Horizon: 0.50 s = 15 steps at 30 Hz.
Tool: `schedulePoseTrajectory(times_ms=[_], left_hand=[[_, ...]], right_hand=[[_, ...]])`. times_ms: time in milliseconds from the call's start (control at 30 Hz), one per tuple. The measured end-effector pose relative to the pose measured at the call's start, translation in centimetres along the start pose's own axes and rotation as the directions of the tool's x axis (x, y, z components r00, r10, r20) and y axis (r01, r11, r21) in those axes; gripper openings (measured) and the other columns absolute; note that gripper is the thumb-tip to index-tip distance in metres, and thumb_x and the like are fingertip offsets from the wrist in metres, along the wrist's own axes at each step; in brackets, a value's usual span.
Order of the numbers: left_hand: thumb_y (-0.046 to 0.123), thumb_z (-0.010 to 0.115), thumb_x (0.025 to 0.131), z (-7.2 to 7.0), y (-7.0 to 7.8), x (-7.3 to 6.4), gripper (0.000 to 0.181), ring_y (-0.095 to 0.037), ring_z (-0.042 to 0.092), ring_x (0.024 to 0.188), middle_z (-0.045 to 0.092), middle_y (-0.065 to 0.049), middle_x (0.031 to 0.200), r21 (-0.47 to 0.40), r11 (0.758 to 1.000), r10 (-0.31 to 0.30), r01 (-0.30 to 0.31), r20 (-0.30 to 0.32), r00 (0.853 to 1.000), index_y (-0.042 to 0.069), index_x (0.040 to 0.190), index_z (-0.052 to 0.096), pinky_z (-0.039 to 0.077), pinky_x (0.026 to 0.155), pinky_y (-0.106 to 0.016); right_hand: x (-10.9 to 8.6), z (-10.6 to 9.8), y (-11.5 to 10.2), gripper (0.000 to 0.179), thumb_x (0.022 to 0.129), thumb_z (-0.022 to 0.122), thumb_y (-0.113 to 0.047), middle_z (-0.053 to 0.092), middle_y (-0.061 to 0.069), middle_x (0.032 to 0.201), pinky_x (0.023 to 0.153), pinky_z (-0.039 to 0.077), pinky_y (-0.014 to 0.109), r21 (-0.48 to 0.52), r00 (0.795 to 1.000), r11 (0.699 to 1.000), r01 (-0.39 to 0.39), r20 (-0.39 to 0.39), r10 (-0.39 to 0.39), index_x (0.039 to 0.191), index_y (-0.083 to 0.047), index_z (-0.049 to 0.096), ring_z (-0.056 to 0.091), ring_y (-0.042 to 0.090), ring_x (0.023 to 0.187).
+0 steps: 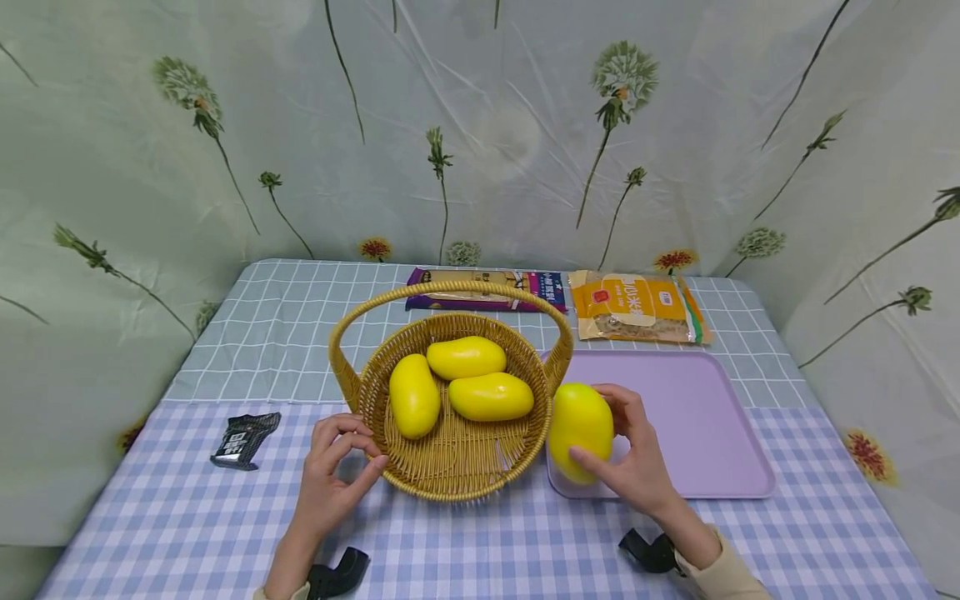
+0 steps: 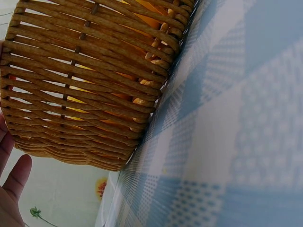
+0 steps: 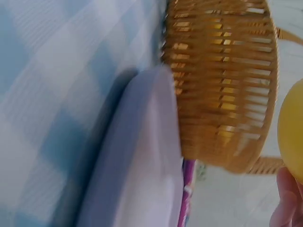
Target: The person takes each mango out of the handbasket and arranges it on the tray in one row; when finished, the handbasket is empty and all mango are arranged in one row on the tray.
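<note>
Right hand (image 1: 637, 458) holding mango (image 1: 579, 429), Chinese-lettered orange bag (image 1: 637, 310)

Desk (image 1: 465, 558) under two cloths: blue-and-white gingham (image 1: 165, 500) along near part, grey white-grid cloth (image 1: 285, 333) across far part. Pale wrinkled sheeting (image 1: 292, 75) behind desk and on both sides, printed with dandelions and red-orange flowers. Faint glare (image 1: 510, 133) on sheeting beyond desk.

The handle (image 1: 450, 286) (a big loop) gets in the way above the basket (image 1: 450, 467); the basket's front has room inside.
</note>
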State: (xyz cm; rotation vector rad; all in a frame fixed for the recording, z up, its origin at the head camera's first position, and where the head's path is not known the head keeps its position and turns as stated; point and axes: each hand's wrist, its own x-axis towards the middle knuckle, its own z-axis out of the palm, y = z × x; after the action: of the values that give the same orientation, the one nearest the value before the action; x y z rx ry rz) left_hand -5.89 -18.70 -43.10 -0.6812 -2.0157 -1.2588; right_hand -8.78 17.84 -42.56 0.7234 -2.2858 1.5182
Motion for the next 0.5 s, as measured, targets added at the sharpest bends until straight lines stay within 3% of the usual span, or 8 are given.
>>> schedulePoseTrajectory(times_ms=[233, 500], left_hand=[[0.029, 0.067, 0.089, -0.1, 0.1, -0.1, 0.029, -0.03, 0.045, 0.097, 0.055, -0.017, 0.085, 0.002, 1.0, -0.016, 0.016, 0.008, 1.0, 0.006, 0.073, 0.059, 0.028, 0.096, -0.029], [0.027, 0.068, 0.088, 0.0, -0.1, 0.0, 0.027, -0.031, 0.045, 0.097, 0.056, -0.014, 0.087, 0.005, 1.0, -0.003, 0.003, 0.006, 1.0, 0.006, 0.073, 0.06, 0.029, 0.096, -0.031]], right_hand=[[0.1, -0.7, 1.2, 0.073, 0.07, 0.077, -0.001, 0.056, 0.0, 0.099, 0.057, 0.038, 0.03, -0.091, 0.991, 0.987, -0.13, -0.046, 0.126, 0.132, -0.009, 0.041, 0.049, 0.014, 0.08], [0.6, -0.8, 2.1, 0.068, 0.077, 0.079, -0.019, 0.052, 0.004, 0.087, 0.053, 0.037, 0.025, -0.183, 0.952, 0.935, -0.303, -0.027, 0.303, 0.133, -0.016, 0.04, 0.045, 0.019, 0.066]])
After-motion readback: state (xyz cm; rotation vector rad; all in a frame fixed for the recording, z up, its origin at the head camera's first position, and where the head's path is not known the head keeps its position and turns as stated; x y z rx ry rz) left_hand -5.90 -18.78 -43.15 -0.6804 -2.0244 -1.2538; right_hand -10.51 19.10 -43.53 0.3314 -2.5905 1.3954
